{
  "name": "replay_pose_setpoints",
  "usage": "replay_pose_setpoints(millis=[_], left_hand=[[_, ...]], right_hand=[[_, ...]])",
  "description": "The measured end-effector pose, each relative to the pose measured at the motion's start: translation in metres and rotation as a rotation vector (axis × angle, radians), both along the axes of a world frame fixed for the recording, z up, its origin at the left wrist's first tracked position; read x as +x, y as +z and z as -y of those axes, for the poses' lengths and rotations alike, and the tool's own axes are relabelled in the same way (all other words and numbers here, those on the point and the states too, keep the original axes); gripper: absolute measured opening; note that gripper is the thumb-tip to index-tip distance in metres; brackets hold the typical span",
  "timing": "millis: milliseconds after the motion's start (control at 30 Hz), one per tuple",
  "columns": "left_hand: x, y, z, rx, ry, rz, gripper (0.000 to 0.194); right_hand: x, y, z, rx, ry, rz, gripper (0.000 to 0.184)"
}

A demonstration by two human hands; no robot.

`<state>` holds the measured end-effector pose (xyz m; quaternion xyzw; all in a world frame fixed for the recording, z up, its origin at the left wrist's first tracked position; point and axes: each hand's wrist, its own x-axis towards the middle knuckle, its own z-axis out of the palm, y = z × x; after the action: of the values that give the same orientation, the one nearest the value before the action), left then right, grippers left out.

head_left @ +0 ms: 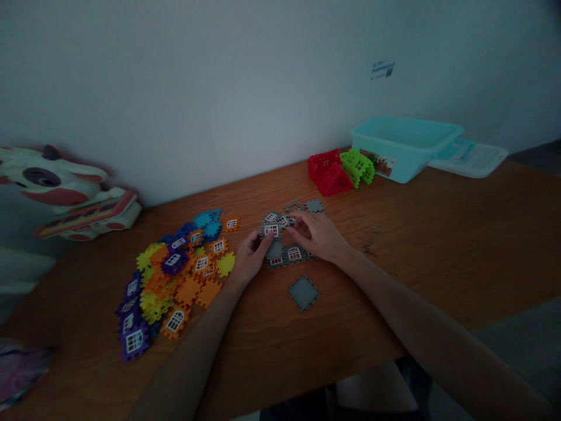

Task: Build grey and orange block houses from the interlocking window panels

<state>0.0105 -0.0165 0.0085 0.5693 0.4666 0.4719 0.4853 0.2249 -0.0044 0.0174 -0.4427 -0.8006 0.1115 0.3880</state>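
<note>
Joined grey interlocking building tiles [294,254] with white window inserts lie at the middle of the table. My left hand [253,252] grips a grey window tile [272,230] at its left edge, thumb on its face. Over the tiles' upper right, my right hand [316,234] has thumb and index finger curled close together; whether a piece sits between them is hard to make out. A loose plain grey tile [304,292] lies nearer me. Behind my right hand are another grey tile [314,206] and a grey frame piece [294,206].
A heap of orange, yellow, purple and blue tiles [175,280] spreads at left. Red [329,172] and green [357,167] assembled shapes stand by the wall, beside a turquoise box [403,146] and its lid [471,159]. A cow toy keyboard [90,216] stands far left.
</note>
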Motion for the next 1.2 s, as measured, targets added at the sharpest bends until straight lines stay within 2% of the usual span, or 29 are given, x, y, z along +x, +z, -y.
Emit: replay_pose_setpoints(millis=[133,300,433,533,767,900,1000,1067,1200], left_hand=[[-0.001,-0.003,0.003,0.036,-0.088,-0.095,0.031],[-0.001,-0.005,0.003,0.04,-0.052,-0.088,0.028],[0.002,-0.002,0.001,0.03,-0.026,0.011,0.031],[0.001,-0.001,0.0,0.053,0.076,0.019,0.031],[-0.011,-0.013,-0.009,0.169,0.243,-0.029,0.024],[-0.009,-0.013,-0.007,0.305,0.293,-0.192,0.025],[-0.003,-0.005,0.0,0.427,0.25,-0.305,0.024],[0.0,-0.001,0.005,0.451,0.186,-0.365,0.026],[0.003,-0.002,0.012,0.458,0.079,-0.603,0.049]], right_hand=[[-0.005,0.002,0.005,-0.003,0.07,-0.066,0.032],[-0.012,-0.004,0.006,-0.056,0.121,-0.049,0.025],[-0.013,-0.005,0.006,-0.12,0.039,-0.193,0.021],[-0.01,-0.004,0.004,-0.113,-0.039,-0.232,0.02],[0.001,-0.007,-0.007,-0.133,-0.185,-0.107,0.023],[0.009,-0.005,-0.011,-0.201,-0.259,-0.079,0.028],[0.014,-0.002,-0.013,-0.24,-0.26,-0.071,0.028],[0.016,0.0,-0.013,-0.245,-0.252,-0.081,0.027],[0.015,-0.001,-0.013,-0.247,-0.225,-0.15,0.027]])
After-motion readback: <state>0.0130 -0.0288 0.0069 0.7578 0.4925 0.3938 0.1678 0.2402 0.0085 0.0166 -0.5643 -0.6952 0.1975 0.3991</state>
